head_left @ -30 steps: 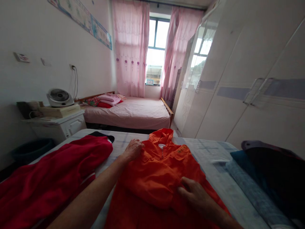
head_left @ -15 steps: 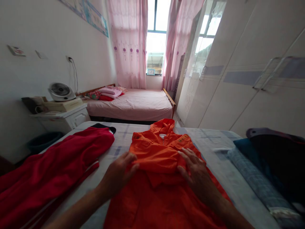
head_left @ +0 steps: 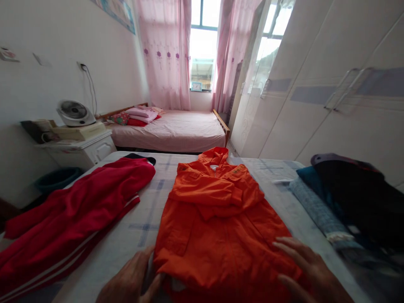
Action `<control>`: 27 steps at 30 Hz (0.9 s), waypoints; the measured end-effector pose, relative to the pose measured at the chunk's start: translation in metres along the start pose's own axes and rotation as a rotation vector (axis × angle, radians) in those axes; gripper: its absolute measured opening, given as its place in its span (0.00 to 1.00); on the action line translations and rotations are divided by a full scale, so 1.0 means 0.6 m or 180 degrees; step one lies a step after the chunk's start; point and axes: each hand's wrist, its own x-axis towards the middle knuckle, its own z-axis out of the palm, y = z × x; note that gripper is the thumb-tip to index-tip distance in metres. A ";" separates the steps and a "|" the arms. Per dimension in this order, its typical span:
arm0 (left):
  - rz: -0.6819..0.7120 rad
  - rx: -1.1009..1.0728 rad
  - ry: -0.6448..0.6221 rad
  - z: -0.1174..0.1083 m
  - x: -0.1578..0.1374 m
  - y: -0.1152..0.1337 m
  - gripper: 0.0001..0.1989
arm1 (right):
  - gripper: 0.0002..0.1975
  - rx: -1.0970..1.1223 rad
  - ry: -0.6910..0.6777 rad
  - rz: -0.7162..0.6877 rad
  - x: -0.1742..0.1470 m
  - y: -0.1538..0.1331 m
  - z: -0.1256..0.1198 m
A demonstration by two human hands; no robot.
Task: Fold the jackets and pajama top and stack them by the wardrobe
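An orange hooded jacket (head_left: 221, 235) lies front up on the bed before me, its sleeves folded across the chest. My left hand (head_left: 128, 277) is at its lower left edge, thumb and fingers apart, the thumb tip touching the cloth near the hem. My right hand (head_left: 311, 269) rests at the lower right side with fingers spread on the fabric. Both hands are partly cut off by the bottom of the view. To the left lies a red garment with white stripes (head_left: 85, 214).
A dark garment (head_left: 356, 202) and a rolled blue-grey cloth (head_left: 318, 210) lie on the right of the patterned sheet (head_left: 142, 227). Beyond stand a pink bed (head_left: 176, 130), a wardrobe (head_left: 303, 122) and a cabinet (head_left: 97, 147) with a fan (head_left: 74, 111). A dark bin (head_left: 58, 179) sits below.
Both hands have moved from the jacket's chest down toward me, to its lower sides. The folded sleeves now show uncovered. The camera view has shifted slightly.
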 end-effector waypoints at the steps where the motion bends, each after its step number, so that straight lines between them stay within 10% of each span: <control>1: -0.0207 -0.0008 -0.0127 -0.002 0.003 0.012 0.17 | 0.28 -0.0087 -0.0037 -0.0101 -0.019 0.002 0.000; 9: -0.0420 0.0075 0.0002 0.004 0.026 0.090 0.27 | 0.30 -0.0225 -0.0084 -0.0419 -0.044 -0.013 0.005; 17: 0.0108 -0.0185 0.0418 0.021 0.005 0.062 0.35 | 0.25 -0.0379 0.0117 -0.0567 -0.056 0.012 0.016; 27: 0.0009 0.0065 0.0787 0.014 0.005 0.068 0.14 | 0.20 -0.0160 0.0283 -0.0434 -0.037 -0.017 0.000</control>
